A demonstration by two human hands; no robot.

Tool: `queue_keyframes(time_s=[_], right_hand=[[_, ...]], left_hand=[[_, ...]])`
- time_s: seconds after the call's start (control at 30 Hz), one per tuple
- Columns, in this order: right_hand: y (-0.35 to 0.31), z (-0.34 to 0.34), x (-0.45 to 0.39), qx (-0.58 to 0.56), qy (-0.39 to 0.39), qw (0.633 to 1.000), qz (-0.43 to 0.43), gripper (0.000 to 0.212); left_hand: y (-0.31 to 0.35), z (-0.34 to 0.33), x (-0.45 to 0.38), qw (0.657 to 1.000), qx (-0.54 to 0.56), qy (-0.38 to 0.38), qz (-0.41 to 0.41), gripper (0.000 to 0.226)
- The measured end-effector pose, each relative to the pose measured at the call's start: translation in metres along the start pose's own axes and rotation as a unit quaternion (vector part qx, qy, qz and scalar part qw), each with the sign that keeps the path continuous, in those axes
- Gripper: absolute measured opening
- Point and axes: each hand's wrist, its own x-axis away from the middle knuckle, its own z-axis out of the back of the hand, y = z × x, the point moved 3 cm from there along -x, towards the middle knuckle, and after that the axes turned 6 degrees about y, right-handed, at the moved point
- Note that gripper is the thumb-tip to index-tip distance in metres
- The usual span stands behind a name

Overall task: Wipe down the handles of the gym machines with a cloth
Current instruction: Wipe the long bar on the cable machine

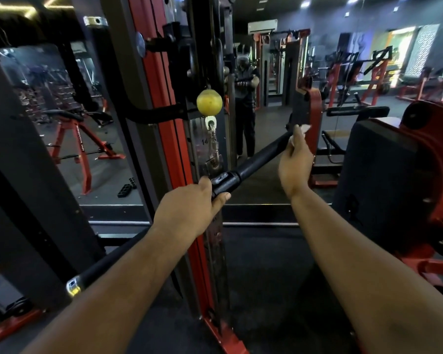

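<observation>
A long black bar handle [260, 160] hangs from a cable clip [212, 149] under a yellow ball stopper [209, 102] on the red and black cable machine. My left hand [192, 208] grips the bar at its middle collar. My right hand [296, 162] holds a white cloth [302, 130] against the bar's far right end, fingers curled round it. The bar's near left end with a metal cap [73, 287] sticks out below my left forearm.
The machine's red upright [164, 103] stands right in front of me. A wall mirror [266, 98] behind it reflects me and the gym. A black padded machine with a red frame [384, 180] stands close on the right. Benches sit at left.
</observation>
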Motion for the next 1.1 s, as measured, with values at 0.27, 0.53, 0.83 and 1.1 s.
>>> queue_keyframes(time_s=[0.27,0.53,0.83,1.1], right_hand=[[0.008,-0.017,0.046,0.140,-0.164,0.957,0.196,0.048],[-0.035,-0.027,0.141,0.005,-0.179,0.949,0.259,0.044],[-0.046,-0.016,0.100,0.188,-0.181,0.950,0.171,0.051],[-0.080,-0.019,0.175,0.060,-0.176,0.966,0.179,0.047]], left_hand=[[-0.010,0.002,-0.005,0.999,-0.039,0.024,-0.027,0.058],[-0.029,0.000,-0.004,0.998,-0.060,0.017,-0.015,0.054],[-0.044,0.012,0.006,0.999,-0.040,0.003,-0.030,0.062],[-0.083,0.034,0.023,0.996,-0.058,-0.034,-0.061,0.062]])
